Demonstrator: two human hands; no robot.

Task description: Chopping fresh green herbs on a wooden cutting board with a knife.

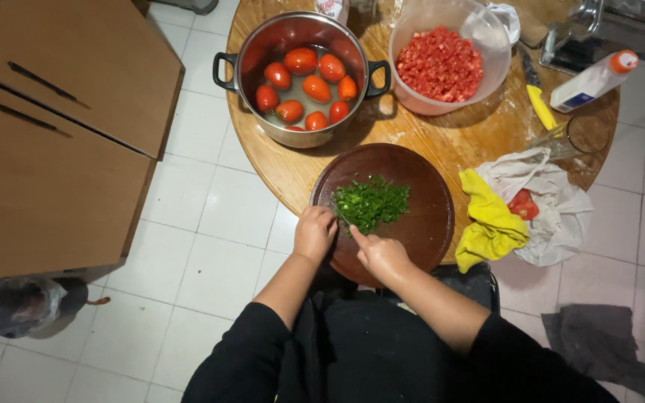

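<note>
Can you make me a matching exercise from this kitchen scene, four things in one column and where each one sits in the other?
Things:
1. whole tomatoes
2. diced tomato
3. chopped herbs
4. yellow cloth

Places:
A. on the round wooden board
B. in the clear plastic bowl
C. in the steel pot with water
D. on the table edge beside the white bag

Pairs: 1-C, 2-B, 3-A, 4-D

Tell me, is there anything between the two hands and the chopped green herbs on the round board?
Nothing visible. The left hand and right hand rest at the near edge of the chopped green herbs on the round wooden board.
</note>
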